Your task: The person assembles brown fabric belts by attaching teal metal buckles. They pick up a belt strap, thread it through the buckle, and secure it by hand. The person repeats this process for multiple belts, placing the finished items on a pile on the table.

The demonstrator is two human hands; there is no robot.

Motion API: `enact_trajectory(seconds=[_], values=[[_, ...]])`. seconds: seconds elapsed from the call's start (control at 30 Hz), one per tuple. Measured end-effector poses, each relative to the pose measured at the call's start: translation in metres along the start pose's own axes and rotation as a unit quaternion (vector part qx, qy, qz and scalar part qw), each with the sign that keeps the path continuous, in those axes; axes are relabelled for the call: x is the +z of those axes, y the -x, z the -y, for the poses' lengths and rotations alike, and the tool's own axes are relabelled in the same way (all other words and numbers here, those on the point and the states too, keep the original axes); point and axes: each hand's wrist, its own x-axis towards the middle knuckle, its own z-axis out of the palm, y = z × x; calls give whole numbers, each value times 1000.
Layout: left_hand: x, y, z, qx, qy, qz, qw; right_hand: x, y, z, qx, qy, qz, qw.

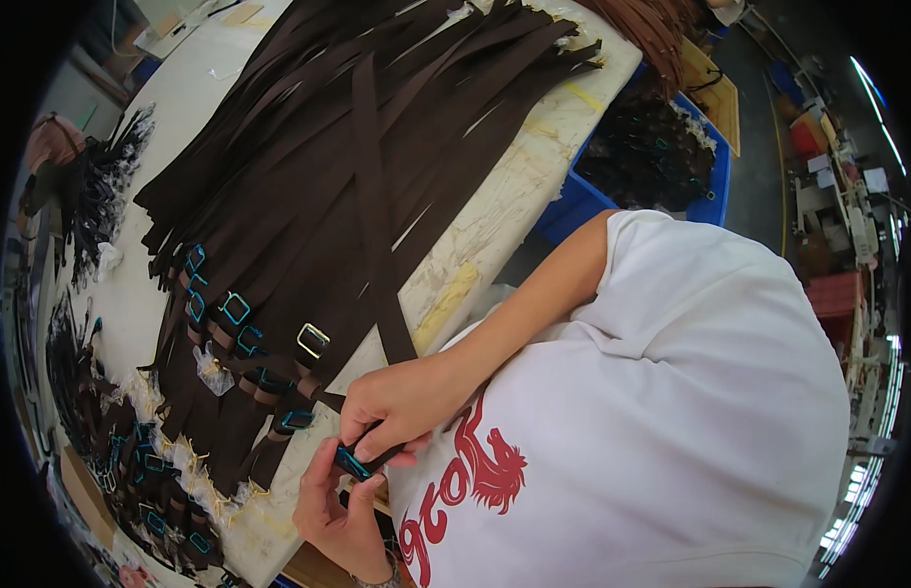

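Dark brown belts [299, 176] lie in a thick layer across the white table, many with a buckle at their near end. At the table's near edge, my left hand [338, 514] pinches a blue-edged buckle [354, 464] between thumb and fingers. From above, my right hand [402, 402] closes on the dark strap at that same buckle, its fingertips touching the frame. How the strap runs through the buckle is hidden by my fingers. A loose strap [372, 186] lies slantwise over the others and reaches my right wrist. Beside my hands rests a gold-coloured buckle [313, 340].
More buckled belts [157, 480] with clear plastic wrap are heaped at the lower left. Another dark bundle [103, 191] lies at the far left. A blue crate [712, 201] full of belts stands right of the table, near reddish-brown straps [651, 29]. The table edge [534, 196] is worn.
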Motion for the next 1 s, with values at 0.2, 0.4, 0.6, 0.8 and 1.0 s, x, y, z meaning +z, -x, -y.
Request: enact_trajectory(seconds=[0.2,0.4,0.6,0.8,1.0], values=[[-5,2,1,22,-14,7,1000,-3,13,5,36,16,5,999],[4,9,1,-22,-20,53,998,7,17,-9,53,-36,5,998],[10,16,-17,-27,-49,13,998,6,20,-11,54,-45,-10,997],[18,21,-1,-62,21,8,998,10,24,-10,42,-31,-17,998],[18,21,-9,-32,-26,-9,999,8,19,-16,46,28,-25,998]])
